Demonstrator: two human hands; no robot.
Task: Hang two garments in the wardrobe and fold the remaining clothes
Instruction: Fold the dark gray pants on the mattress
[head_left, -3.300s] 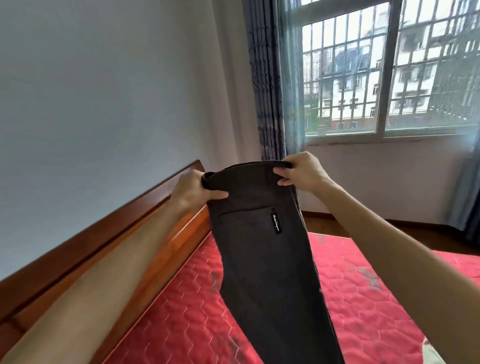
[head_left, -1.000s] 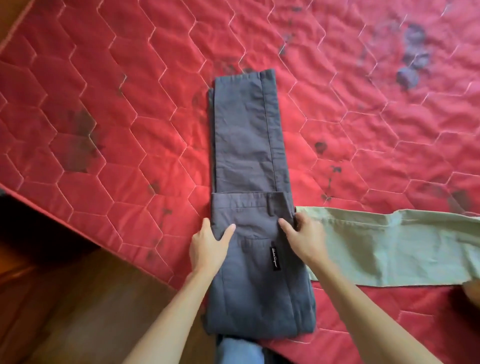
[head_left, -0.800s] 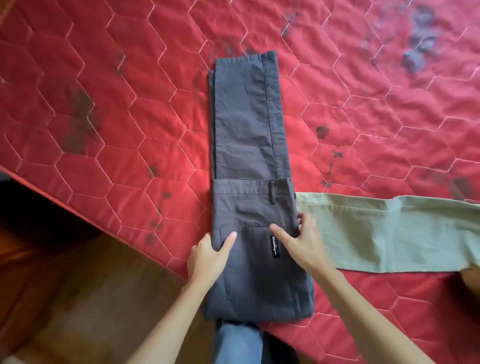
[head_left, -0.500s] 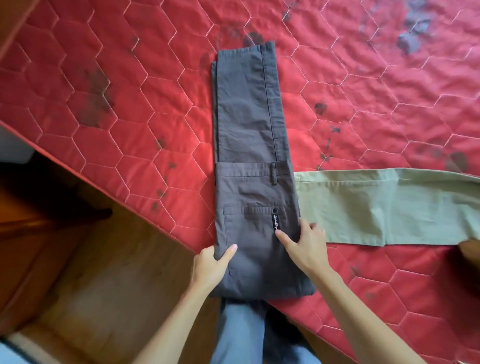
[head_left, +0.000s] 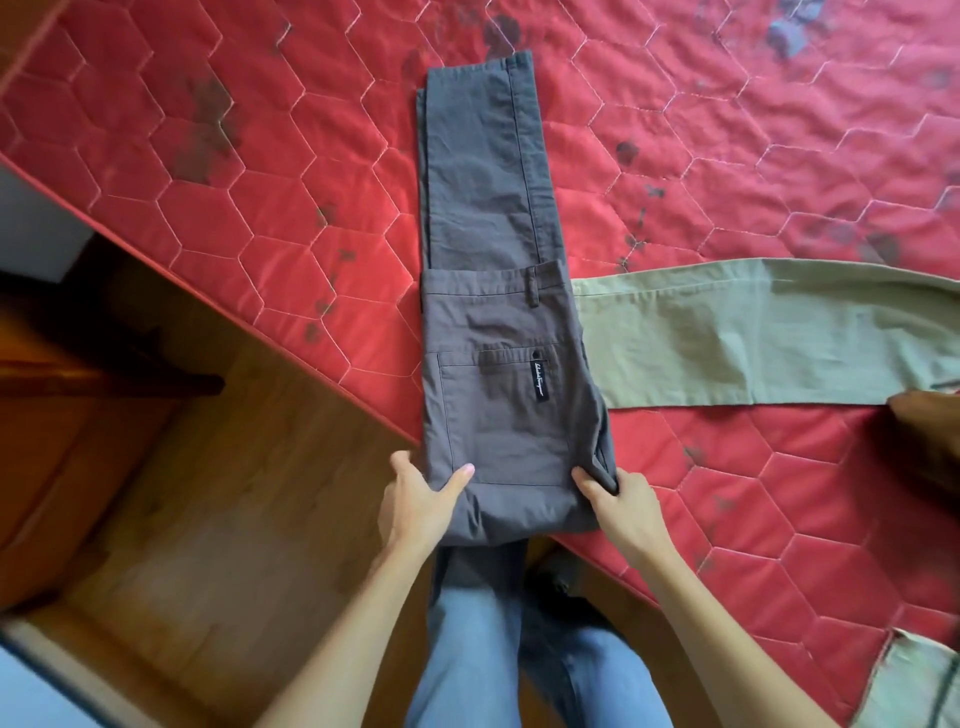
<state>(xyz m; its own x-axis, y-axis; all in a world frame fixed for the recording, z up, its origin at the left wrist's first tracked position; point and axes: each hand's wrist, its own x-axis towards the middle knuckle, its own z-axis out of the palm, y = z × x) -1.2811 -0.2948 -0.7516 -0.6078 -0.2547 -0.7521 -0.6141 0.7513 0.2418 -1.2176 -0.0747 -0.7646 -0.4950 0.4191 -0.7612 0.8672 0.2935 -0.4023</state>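
Observation:
Dark grey trousers (head_left: 498, 291) lie folded in half on the red quilted mattress (head_left: 260, 171), waistband laid over the legs, back pocket and black label facing up. The fold nearest me overhangs the mattress corner. My left hand (head_left: 421, 499) grips the fold's left corner, thumb on top. At the right corner my right hand (head_left: 618, 493) pinches the cloth. Pale green trousers (head_left: 753, 338) stretch out to the right, their end tucked under the grey pair.
The wooden floor (head_left: 208, 519) lies to the left of the mattress corner. My blue-jeaned legs (head_left: 467, 649) stand against the bed. A brown garment (head_left: 930, 436) lies at the right edge and a pale checked cloth (head_left: 914, 686) at the bottom right.
Earlier I held the trousers up by the waistband; they came down folded on the mattress. Over the last second both hands slid from the pocket area down to the near fold's corners.

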